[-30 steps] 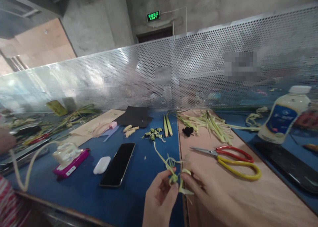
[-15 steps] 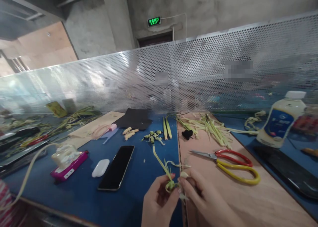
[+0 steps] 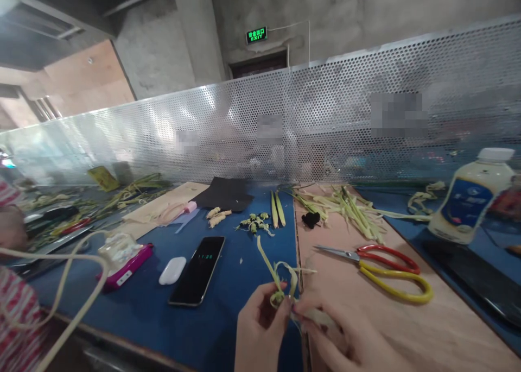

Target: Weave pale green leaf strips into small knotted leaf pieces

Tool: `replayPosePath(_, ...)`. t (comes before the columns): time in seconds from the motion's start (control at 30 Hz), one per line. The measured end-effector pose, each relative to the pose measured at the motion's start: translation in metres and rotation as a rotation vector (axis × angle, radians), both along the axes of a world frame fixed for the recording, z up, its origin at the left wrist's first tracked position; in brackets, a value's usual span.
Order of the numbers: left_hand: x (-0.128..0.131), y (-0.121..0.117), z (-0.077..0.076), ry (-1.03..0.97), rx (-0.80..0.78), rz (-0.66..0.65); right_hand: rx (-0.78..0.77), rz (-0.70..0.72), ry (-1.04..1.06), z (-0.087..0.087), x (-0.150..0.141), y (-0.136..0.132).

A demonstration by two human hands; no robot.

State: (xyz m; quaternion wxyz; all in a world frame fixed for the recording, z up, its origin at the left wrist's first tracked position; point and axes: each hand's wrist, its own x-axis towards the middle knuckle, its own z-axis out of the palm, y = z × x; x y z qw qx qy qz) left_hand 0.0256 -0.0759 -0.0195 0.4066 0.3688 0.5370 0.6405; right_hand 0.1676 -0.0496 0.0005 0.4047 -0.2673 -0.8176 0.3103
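My left hand pinches a knotted piece of pale green leaf strips at the blue table's right part. One long strip stands up from the knot, and thinner ends curl out beside it. Close against it, my right hand has its thumb and fingers closed on a pale strip end that its fingers partly hide. Beyond the hands lies a cluster of small knotted green pieces. Two flat leaf strips rest beside that cluster. Scissors with one red and one yellow handle lie to the right.
A phone and a white earbud case lie left. Farther left are a magenta power strip, a pale cable and a person's striped sleeve. Cut leaves, a bottle and a dark flat object are right.
My right hand has turned and moved slightly down and right of the knot. The phone screen has lit up with the time. At left, the person's arm and the cable have come further into view.
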Motion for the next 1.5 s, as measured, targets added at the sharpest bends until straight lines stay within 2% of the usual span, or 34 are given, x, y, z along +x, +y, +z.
replayPosePath(0.1, 0.001, 0.000, 0.000, 0.024, 0.038, -0.047, 0.111, 0.046, -0.014, 0.004, 0.003, 0.002)
replayPosePath(0.27, 0.004, -0.003, 0.003, 0.110, 0.060, -0.173, 0.077, 0.081, -0.153, 0.007, 0.003, 0.017)
replayPosePath(0.4, 0.004, -0.003, -0.006, 0.209, 0.091, -0.269, 0.138, -0.017, -0.238, 0.009, 0.000, 0.024)
replayPosePath(0.47, 0.003, -0.002, -0.011, 0.261, 0.100, -0.285, 0.064, -0.065, -0.199, 0.009, -0.003, 0.025)
replayPosePath(0.63, 0.001, 0.000, -0.014, 0.363, 0.081, -0.307, -0.235, -0.015, -0.019, 0.005, -0.008, 0.025)
replayPosePath(0.83, 0.000, 0.002, -0.003, 0.284, 0.010, -0.409, -0.163, -0.214, 0.028, 0.004, -0.005, 0.026)
replayPosePath(0.93, 0.000, 0.003, -0.004, 0.275, 0.014, -0.418, -0.288, -0.237, 0.084, 0.005, -0.007, 0.025)
replayPosePath(1.07, 0.001, 0.002, -0.008, 0.332, -0.011, -0.351, -0.459, -0.212, 0.290, 0.003, -0.017, 0.021)
replayPosePath(1.2, 0.003, 0.001, -0.010, 0.284, -0.018, -0.274, -0.512, -0.201, 0.416, -0.006, -0.023, 0.022)
replayPosePath(1.27, 0.003, 0.001, -0.010, 0.254, -0.027, -0.258, -0.470, -0.204, 0.349, -0.011, -0.021, 0.025)
replayPosePath(1.33, 0.002, 0.001, -0.008, 0.222, -0.031, -0.276, -0.346, -0.228, 0.195, -0.015, -0.016, 0.027)
replayPosePath(1.4, 0.001, 0.001, -0.006, 0.182, -0.030, -0.283, -0.128, -0.204, 0.040, -0.018, -0.010, 0.028)
replayPosePath(1.5, -0.001, 0.001, -0.004, 0.118, -0.005, -0.257, 0.199, -0.090, -0.098, -0.019, -0.002, 0.026)
